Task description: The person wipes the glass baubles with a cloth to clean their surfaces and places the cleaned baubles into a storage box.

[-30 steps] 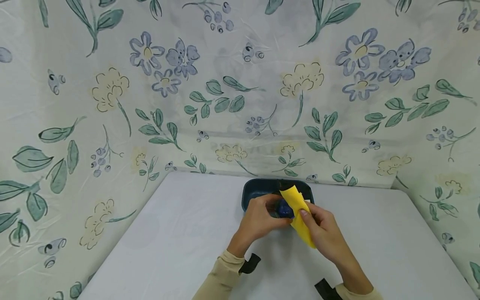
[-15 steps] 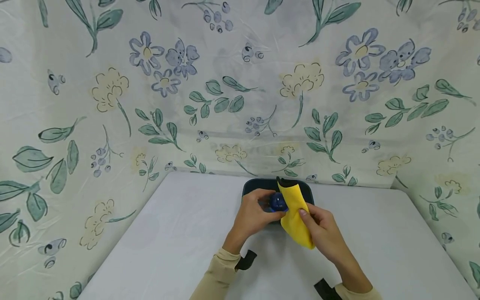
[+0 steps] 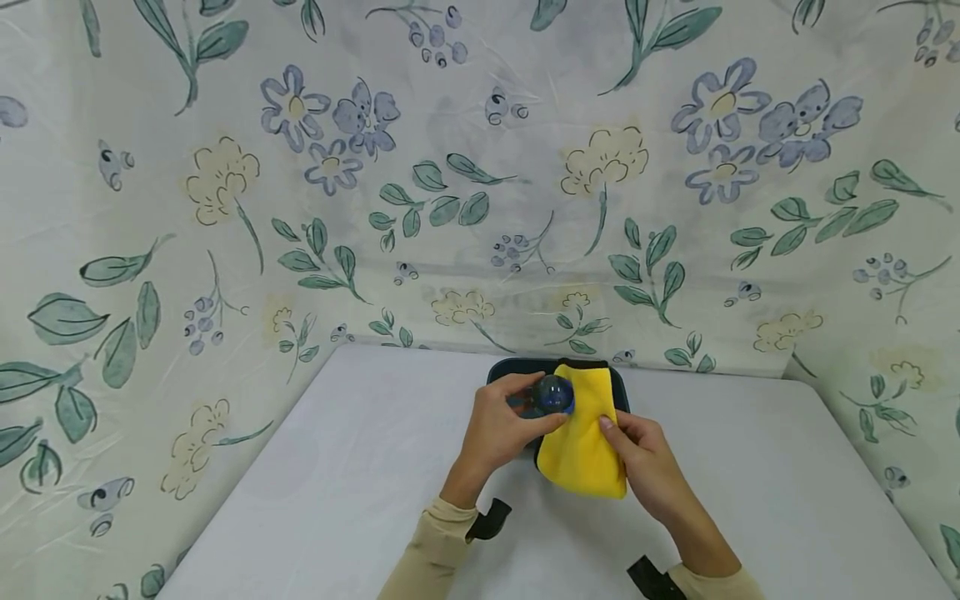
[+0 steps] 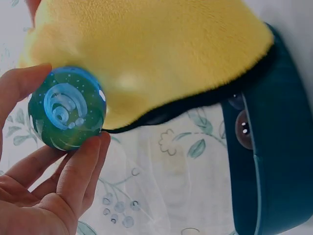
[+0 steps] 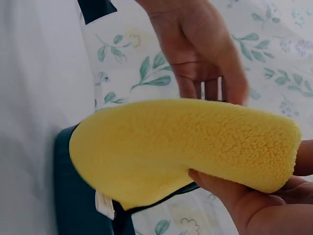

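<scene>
My left hand point(image 3: 504, 427) pinches a small glass ball point(image 3: 554, 394) with a blue-green swirl point(image 4: 67, 108) between thumb and fingertips, above a dark teal tray point(image 3: 501, 372). My right hand point(image 3: 637, 454) grips a folded yellow cloth point(image 3: 582, 442) just right of the ball, its fingers curled under the fold point(image 5: 195, 152). The cloth hangs over the tray and hides most of it. In the left wrist view other small balls point(image 4: 243, 128) lie inside the tray point(image 4: 279, 147).
A white table point(image 3: 337, 500) carries the tray near its far edge. Flower-printed fabric point(image 3: 450, 183) hangs close behind and on both sides. Bare table surface lies left, right and in front of the hands.
The left hand has lifted the ball a little up and away from me. The yellow cloth has spread from a narrow upright fold to a wider flap over the tray.
</scene>
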